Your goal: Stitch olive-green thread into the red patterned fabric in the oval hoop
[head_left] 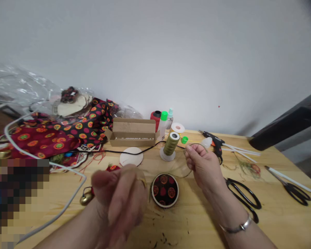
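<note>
At lower center, left hand (120, 204) blurred, fingers' hold can't tell; right hand (205, 166), center right, fingers pinching thread (184, 176), patterned disc (165, 190) on bench (277, 214) between.

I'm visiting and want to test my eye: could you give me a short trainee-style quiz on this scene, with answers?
1. True or false: the bracelet is on the right wrist.
2. What lies between the left hand and the right hand?
A) glue gun
B) round patterned disc
C) black-handled scissors
3. Fill in: the spool of olive thread stands to the right of the open cardboard ____.

Key: 1. True. 2. B. 3. Box.
</note>
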### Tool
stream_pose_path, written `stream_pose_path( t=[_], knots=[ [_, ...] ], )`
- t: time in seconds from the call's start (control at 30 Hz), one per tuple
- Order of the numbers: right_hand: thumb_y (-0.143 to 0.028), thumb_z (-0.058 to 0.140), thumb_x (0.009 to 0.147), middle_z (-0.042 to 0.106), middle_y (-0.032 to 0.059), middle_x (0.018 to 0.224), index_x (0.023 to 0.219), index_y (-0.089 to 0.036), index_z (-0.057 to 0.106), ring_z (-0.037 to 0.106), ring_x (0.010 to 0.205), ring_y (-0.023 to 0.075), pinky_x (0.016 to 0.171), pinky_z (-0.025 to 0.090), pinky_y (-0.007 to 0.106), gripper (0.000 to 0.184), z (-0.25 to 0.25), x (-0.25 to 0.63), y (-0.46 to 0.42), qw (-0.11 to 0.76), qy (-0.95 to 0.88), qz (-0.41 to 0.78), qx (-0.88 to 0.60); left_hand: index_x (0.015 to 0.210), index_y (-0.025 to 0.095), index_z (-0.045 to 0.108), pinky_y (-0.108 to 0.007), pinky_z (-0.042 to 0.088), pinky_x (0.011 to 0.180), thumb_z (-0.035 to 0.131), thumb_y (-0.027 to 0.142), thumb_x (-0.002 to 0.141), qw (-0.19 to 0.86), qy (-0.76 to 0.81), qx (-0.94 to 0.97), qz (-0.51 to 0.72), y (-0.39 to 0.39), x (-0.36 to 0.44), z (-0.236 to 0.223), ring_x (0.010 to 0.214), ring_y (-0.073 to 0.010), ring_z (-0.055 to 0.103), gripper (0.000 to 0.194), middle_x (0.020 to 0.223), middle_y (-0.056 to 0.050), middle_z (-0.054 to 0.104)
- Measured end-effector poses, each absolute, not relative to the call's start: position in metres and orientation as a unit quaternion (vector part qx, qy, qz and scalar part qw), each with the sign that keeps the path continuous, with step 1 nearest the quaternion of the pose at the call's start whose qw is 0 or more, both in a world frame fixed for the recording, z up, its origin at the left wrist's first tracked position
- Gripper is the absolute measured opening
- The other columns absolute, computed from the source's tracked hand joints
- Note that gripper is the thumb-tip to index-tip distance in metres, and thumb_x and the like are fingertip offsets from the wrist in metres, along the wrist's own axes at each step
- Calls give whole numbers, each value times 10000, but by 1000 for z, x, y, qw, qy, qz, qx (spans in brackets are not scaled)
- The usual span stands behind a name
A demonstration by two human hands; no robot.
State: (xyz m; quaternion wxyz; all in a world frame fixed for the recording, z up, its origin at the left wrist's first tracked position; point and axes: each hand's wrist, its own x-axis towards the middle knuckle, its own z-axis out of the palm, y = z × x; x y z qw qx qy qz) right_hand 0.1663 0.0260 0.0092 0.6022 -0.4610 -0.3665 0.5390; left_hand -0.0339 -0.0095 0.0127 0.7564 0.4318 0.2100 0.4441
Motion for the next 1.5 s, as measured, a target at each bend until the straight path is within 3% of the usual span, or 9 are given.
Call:
stream_pose_path(
  t=[0.07,0.13,0.2,0.27,0.43,0.6,0.8,1.07,1.5],
  knots=[
    [-278,671,687,513,-47,524,621,-142,507,318,374,19,356,212,154,223,8,166,27,600,-369,542,-459,687,307,708,-181,332,255,486,668,634,790,131,341,493,-4,-35,18,201,-74,387,427,347,34,576],
    [-276,672,686,511,-49,516,614,-144,500,319,374,20,355,213,152,229,8,166,27,596,-369,545,-459,1027,246,638,-140,424,369,404,470,805,794,108,230,552,2,-33,24,348,-39,512,392,825,-37,723],
    [-275,672,685,512,-51,512,615,-146,499,323,373,20,355,213,151,227,9,165,26,589,-370,551,-461,1171,177,535,-192,512,610,352,373,849,756,134,189,612,8,-29,27,696,-101,642,419,1150,-111,613],
    [-274,667,689,520,-49,514,621,-146,506,330,371,21,355,212,152,216,11,164,24,571,-383,561,-462,1224,173,478,-273,491,788,369,336,852,719,177,193,644,13,-24,27,965,-166,598,421,1255,-126,528],
    [-256,627,722,540,-35,518,627,-134,542,337,370,20,357,215,157,176,15,158,16,492,-446,594,-453,1096,190,585,-328,407,914,448,326,839,643,329,264,639,14,-9,13,1016,-189,570,321,1076,-85,645],
    [-236,609,728,542,-33,524,669,-134,563,361,397,29,374,245,159,126,15,152,9,453,-468,610,-451,985,199,670,-312,349,965,553,238,793,631,384,461,493,2,-2,2,1062,-195,535,228,1091,-48,653],
    [-220,585,734,522,-35,523,637,-129,567,383,408,35,380,275,161,134,12,148,7,430,-505,566,-490,1055,282,633,-263,391,899,516,204,810,635,378,503,448,-3,2,5,1026,-165,547,282,1081,9,650],
    [-219,582,723,531,-43,449,608,-140,551,405,384,49,390,288,169,143,13,143,7,414,-506,563,-506,1146,228,567,-216,426,638,529,257,798,684,392,456,414,-5,3,5,664,-112,555,351,683,11,622],
    [-268,611,698,522,-28,509,628,-131,577,397,439,62,429,303,187,158,8,144,8,405,-524,533,-527,966,215,684,-266,465,688,616,293,721,609,476,496,395,-2,0,4,767,-177,606,266,814,-19,700]
  ],
)
